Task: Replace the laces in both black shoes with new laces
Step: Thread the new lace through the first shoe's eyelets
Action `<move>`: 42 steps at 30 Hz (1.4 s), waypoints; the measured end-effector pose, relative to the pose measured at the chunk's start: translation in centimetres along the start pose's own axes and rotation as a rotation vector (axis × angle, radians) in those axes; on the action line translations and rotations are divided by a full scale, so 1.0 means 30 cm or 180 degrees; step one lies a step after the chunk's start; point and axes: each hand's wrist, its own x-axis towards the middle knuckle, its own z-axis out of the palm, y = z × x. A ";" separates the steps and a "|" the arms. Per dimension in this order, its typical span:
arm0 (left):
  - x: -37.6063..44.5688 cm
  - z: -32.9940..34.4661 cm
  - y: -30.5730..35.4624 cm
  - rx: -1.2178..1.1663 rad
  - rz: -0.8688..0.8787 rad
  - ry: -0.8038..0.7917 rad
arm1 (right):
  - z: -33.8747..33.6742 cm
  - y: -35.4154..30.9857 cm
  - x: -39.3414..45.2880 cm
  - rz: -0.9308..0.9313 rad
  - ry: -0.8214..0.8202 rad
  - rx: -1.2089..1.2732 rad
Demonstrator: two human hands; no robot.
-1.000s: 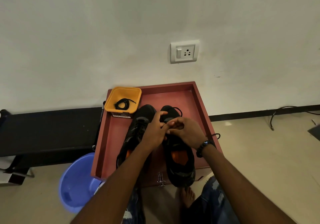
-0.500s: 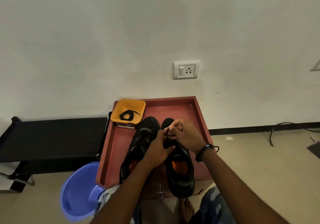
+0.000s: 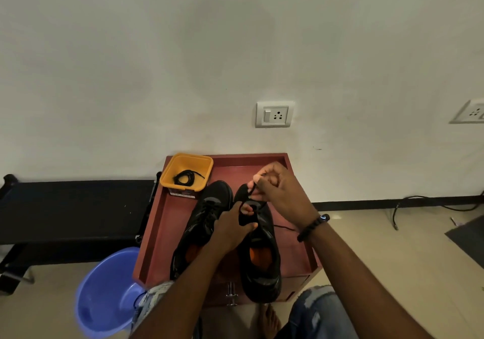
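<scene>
Two black shoes stand side by side on a red-brown tray (image 3: 157, 223). The left shoe (image 3: 207, 207) is laced. On the right shoe (image 3: 264, 260), which shows an orange insole, my left hand (image 3: 233, 231) grips the tongue and upper. My right hand (image 3: 280, 192) is raised above the toe and pinches a black lace (image 3: 252, 190) that runs down into the shoe. Another stretch of lace (image 3: 284, 226) trails right across the tray. A coiled black lace (image 3: 186, 177) lies in a yellow tub (image 3: 167, 179) at the tray's back left.
A blue plastic basin (image 3: 104, 291) sits on the floor at the tray's front left. A black bench (image 3: 73, 207) runs along the wall on the left. A cable (image 3: 424, 202) and a dark mat (image 3: 468, 234) lie on the floor at the right. My knees flank the tray's front edge.
My right hand has risen away from the shoe, drawing the lace up and out. My left hand stays on the right shoe. The camera has tilted up.
</scene>
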 end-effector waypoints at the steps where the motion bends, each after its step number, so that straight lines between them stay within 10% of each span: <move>1: 0.001 -0.003 -0.002 0.0094 0.0037 0.0030 | -0.015 0.032 0.000 0.0061 0.0096 -0.0214; 21: -0.023 -0.098 0.037 0.0017 0.0252 0.0665 | -0.051 0.406 0.021 0.0704 0.0191 -0.1997; 28: -0.071 0.023 0.091 -0.1146 -0.1079 0.1035 | -0.032 0.446 0.044 0.0756 0.0193 -0.0906; 33: -0.092 0.057 0.112 0.0012 -0.0149 0.0902 | -0.024 0.484 0.040 0.0779 0.0363 -0.0668; 42: -0.022 0.049 0.160 0.1338 -0.0412 0.0187 | 0.014 0.504 0.052 0.0625 0.0483 -0.1292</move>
